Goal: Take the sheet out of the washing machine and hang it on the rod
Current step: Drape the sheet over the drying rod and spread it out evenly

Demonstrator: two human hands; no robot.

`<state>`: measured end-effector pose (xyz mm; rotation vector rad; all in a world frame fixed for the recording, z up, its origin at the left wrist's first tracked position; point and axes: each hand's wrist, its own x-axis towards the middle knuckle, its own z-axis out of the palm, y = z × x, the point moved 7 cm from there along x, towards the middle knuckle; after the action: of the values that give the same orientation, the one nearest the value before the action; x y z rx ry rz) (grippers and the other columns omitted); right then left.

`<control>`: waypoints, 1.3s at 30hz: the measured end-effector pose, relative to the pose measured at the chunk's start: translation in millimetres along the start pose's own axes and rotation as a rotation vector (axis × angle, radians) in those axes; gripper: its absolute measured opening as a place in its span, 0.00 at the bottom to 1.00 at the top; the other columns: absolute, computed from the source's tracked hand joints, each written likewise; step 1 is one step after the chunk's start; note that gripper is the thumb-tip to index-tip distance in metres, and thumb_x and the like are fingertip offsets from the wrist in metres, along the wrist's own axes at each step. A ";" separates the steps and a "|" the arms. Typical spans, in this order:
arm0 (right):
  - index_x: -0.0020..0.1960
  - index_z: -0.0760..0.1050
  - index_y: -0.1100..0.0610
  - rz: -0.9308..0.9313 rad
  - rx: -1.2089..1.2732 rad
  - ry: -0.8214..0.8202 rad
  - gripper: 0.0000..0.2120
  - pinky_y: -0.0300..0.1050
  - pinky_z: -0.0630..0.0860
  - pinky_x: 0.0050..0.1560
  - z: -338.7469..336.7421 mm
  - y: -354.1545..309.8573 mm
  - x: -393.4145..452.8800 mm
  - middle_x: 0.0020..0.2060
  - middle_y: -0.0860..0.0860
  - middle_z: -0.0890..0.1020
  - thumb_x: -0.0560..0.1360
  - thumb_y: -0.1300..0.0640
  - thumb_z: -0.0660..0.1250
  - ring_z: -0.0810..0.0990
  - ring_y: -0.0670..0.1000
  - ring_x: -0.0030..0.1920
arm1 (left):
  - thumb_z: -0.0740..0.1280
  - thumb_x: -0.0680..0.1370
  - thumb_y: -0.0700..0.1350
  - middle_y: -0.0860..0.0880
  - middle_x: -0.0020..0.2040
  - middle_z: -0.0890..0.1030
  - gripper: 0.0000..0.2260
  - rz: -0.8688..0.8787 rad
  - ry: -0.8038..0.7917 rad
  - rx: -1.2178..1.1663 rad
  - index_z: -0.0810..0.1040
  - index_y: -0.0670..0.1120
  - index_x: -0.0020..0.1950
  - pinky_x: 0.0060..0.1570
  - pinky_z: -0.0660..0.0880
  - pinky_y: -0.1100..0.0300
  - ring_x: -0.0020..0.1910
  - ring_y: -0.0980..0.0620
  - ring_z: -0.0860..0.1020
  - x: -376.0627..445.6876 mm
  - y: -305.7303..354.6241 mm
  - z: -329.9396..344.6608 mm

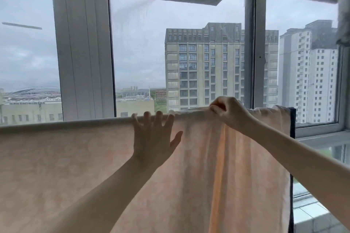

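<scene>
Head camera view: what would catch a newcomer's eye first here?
A pale pink sheet fills the lower part of the view, draped over a rod with its top fold running left to right. The left hand lies flat with spread fingers against it near the fold, while the right hand pinches the bunched top edge further right. Behind, a big window shows a grey tower block.
</scene>
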<state>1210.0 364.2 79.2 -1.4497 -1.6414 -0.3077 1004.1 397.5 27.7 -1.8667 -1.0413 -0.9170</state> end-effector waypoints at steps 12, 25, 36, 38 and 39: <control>0.54 0.78 0.56 -0.145 0.045 0.251 0.10 0.26 0.68 0.52 -22.4 1.0 -42.3 0.51 0.45 0.79 0.73 0.64 0.70 0.75 0.37 0.49 | 0.59 0.76 0.63 0.41 0.58 0.76 0.28 0.036 0.045 -0.009 0.68 0.48 0.70 0.60 0.65 0.36 0.53 0.37 0.74 9.1 44.7 4.1; 0.45 0.73 0.57 -0.231 -0.211 0.164 0.03 0.49 0.75 0.46 -2.3 -5.7 -19.8 0.41 0.49 0.78 0.77 0.63 0.65 0.73 0.49 0.44 | 0.57 0.77 0.63 0.40 0.57 0.76 0.27 0.063 0.110 0.022 0.68 0.47 0.70 0.58 0.65 0.35 0.53 0.37 0.73 8.1 32.2 9.9; 0.47 0.76 0.53 -0.050 -0.476 0.186 0.07 0.42 0.56 0.48 -36.3 37.7 -43.4 0.48 0.47 0.76 0.75 0.64 0.65 0.69 0.50 0.53 | 0.55 0.79 0.62 0.37 0.63 0.73 0.28 0.090 0.082 -0.021 0.65 0.47 0.73 0.60 0.64 0.33 0.57 0.35 0.73 6.8 36.7 13.4; 0.50 0.76 0.53 -0.070 -0.432 0.187 0.06 0.44 0.61 0.50 -36.9 30.7 -39.1 0.50 0.47 0.75 0.75 0.62 0.65 0.68 0.48 0.55 | 0.55 0.79 0.62 0.37 0.63 0.73 0.28 0.093 0.078 -0.020 0.66 0.47 0.73 0.60 0.64 0.34 0.57 0.35 0.73 6.9 34.8 15.7; 0.52 0.76 0.53 -0.089 -0.410 0.181 0.06 0.45 0.63 0.52 -36.0 26.6 -37.7 0.52 0.47 0.75 0.75 0.59 0.66 0.67 0.48 0.56 | 0.55 0.79 0.62 0.37 0.64 0.73 0.28 0.092 0.076 -0.022 0.66 0.47 0.73 0.60 0.64 0.34 0.57 0.35 0.73 6.6 33.1 17.0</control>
<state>1246.4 321.7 62.0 -1.5931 -1.5546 -0.8412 1039.8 403.1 16.7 -1.8666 -0.8953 -0.9414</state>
